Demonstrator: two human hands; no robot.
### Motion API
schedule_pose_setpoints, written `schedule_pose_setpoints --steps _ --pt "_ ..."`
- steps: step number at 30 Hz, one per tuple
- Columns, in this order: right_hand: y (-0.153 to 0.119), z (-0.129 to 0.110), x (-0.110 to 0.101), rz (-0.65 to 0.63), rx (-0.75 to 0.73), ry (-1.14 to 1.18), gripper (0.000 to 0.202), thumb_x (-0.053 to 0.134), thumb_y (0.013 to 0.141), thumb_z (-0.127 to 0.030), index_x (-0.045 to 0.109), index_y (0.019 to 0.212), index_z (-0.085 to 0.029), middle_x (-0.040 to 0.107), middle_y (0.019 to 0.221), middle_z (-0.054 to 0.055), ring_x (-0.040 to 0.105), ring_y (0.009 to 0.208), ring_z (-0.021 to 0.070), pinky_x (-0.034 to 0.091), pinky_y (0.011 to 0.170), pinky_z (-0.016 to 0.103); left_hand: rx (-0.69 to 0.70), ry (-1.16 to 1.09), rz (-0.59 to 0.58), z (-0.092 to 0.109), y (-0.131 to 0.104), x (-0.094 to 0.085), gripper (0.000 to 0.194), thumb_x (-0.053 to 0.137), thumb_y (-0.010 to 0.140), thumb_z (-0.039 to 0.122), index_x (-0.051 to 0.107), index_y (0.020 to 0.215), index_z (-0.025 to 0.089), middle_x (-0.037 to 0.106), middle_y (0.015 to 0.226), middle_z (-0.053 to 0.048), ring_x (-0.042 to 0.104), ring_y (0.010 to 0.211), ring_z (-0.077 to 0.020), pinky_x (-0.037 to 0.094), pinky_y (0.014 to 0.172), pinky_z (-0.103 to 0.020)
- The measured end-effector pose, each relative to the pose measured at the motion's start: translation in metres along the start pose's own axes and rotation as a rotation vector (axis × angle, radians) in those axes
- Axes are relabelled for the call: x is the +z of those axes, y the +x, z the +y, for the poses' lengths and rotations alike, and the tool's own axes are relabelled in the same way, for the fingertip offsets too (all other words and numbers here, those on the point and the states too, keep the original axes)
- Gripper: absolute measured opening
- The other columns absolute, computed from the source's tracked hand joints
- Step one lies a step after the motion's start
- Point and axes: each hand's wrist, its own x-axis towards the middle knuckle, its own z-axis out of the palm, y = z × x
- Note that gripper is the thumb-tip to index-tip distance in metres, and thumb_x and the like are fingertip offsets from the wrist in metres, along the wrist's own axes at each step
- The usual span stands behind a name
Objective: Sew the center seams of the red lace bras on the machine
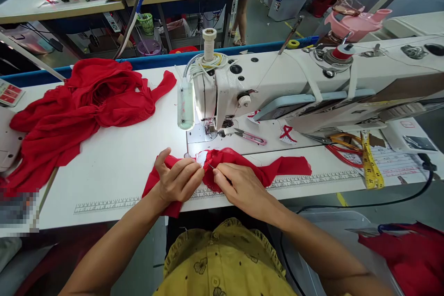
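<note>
A red fabric piece [284, 169] with a gathered edge and a small white patch [201, 157] lies at the table's front, before the sewing machine [211, 88]. My left hand [180, 178] is closed, pinching the fabric beside the white patch. Close by on the right, my right hand [243, 189] is closed round a thin pointed tool [211, 166]; only its dark tip shows, at the gathered edge, and its kind is hidden by my fingers. The presser foot [210, 128] stands just behind the work, apart from both hands.
Thread snips [250, 137] lie on the machine bed. To the right are scissors [343, 148] and a yellow tape measure [371, 162]. A red garment heap [93, 101] covers the left table. A printed ruler [107, 204] runs along the front edge. Another person's legs [240, 18] show behind.
</note>
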Motion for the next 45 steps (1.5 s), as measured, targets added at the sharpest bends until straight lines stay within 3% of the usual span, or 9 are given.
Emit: schedule_pose_setpoints --steps 4,9,33,39,45 --pt "0.000 0.000 0.000 -0.012 -0.003 -0.025 0.034 0.035 0.103 -0.029 0.035 0.070 -0.022 0.047 0.067 -0.003 0.040 0.062 0.0123 0.026 0.061 0.031 -0.058 0.013 -0.034 0.001 0.001 0.000 0.016 0.052 0.094 0.010 0.067 0.095 0.017 0.072 0.076 0.000 0.068 0.074 -0.0154 0.028 0.117 -0.062" --pt "0.000 -0.002 -0.001 -0.005 -0.021 -0.040 0.035 0.035 0.103 -0.029 0.036 0.069 -0.022 0.048 0.067 -0.003 0.040 0.062 0.0123 0.027 0.061 0.031 -0.030 0.023 -0.021 0.001 -0.001 -0.001 0.017 0.053 0.093 0.007 0.068 0.093 0.015 0.072 0.077 -0.003 0.069 0.077 -0.0166 0.031 0.116 -0.063" --pt "0.000 -0.005 -0.009 -0.046 -0.045 -0.143 0.033 0.040 0.100 -0.023 0.041 0.067 -0.022 0.051 0.064 -0.002 0.044 0.061 0.0123 0.024 0.059 0.032 0.053 0.054 0.012 -0.001 0.002 -0.003 0.022 0.056 0.090 0.004 0.071 0.089 0.020 0.072 0.077 0.001 0.068 0.076 -0.0148 0.024 0.119 -0.063" --pt "0.003 -0.009 -0.013 -0.128 -0.023 -0.168 0.036 0.041 0.098 -0.020 0.030 0.064 -0.022 0.046 0.059 -0.003 0.036 0.056 0.0115 0.018 0.058 0.033 0.161 0.058 0.011 -0.003 0.003 -0.005 0.023 0.063 0.085 0.003 0.072 0.082 0.023 0.074 0.078 0.005 0.068 0.077 -0.0138 0.015 0.124 -0.061" --pt "0.004 -0.009 -0.008 -0.105 -0.037 -0.026 0.034 0.038 0.099 -0.021 0.031 0.066 -0.022 0.046 0.060 -0.004 0.037 0.056 0.0110 0.020 0.058 0.031 0.082 0.046 0.026 0.001 0.002 -0.005 0.019 0.062 0.087 0.006 0.072 0.083 0.021 0.074 0.076 0.005 0.069 0.076 -0.0142 0.013 0.125 -0.059"
